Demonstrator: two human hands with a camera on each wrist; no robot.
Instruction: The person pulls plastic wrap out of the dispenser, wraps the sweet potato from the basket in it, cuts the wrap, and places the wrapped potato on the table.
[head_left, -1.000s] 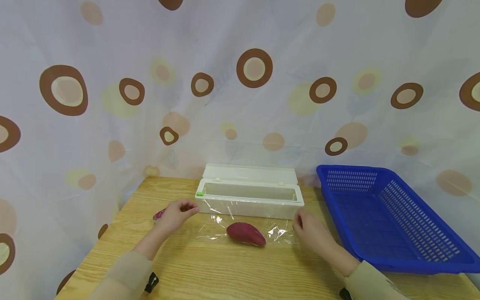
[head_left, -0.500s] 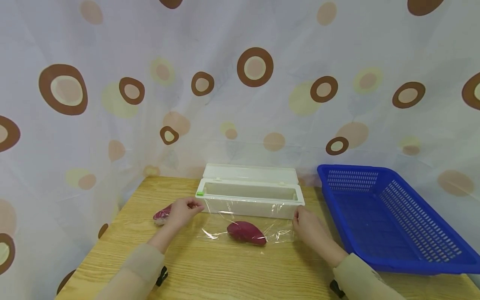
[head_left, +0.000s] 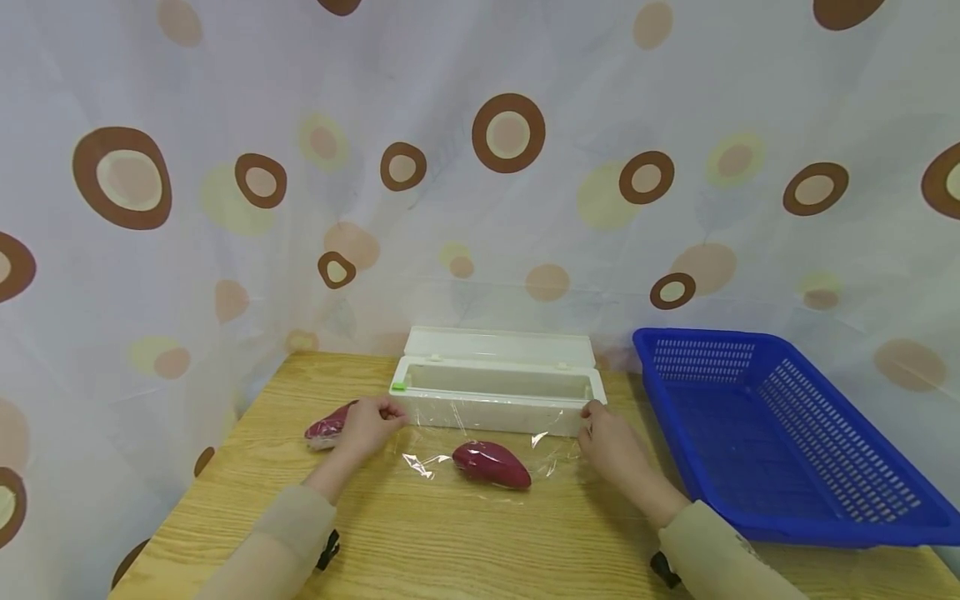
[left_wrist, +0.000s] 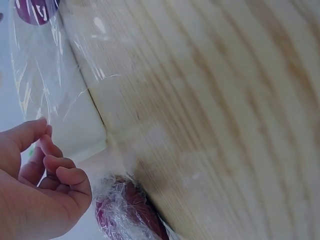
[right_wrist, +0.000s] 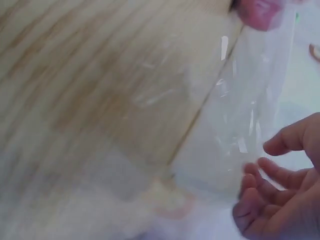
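A dark red sweet potato lies on the wooden table, with a clear sheet of plastic wrap spread around and over it. My left hand pinches the sheet's far left corner between thumb and forefinger, as the left wrist view shows. My right hand is at the sheet's far right corner, beside the white box's front; in the right wrist view its thumb and forefinger stand slightly apart. Left of my left hand, partly hidden by it, lies another sweet potato wrapped in plastic wrap.
Behind the sheet stands a long white box, its lid raised and a green piece at its left end. A blue plastic basket sits on the right. A patterned curtain hangs behind the table.
My left hand has moved a little right. My right hand has shifted slightly left and up, its thumb and forefinger spreading apart. The sheet's wrinkles have changed around the sweet potato.
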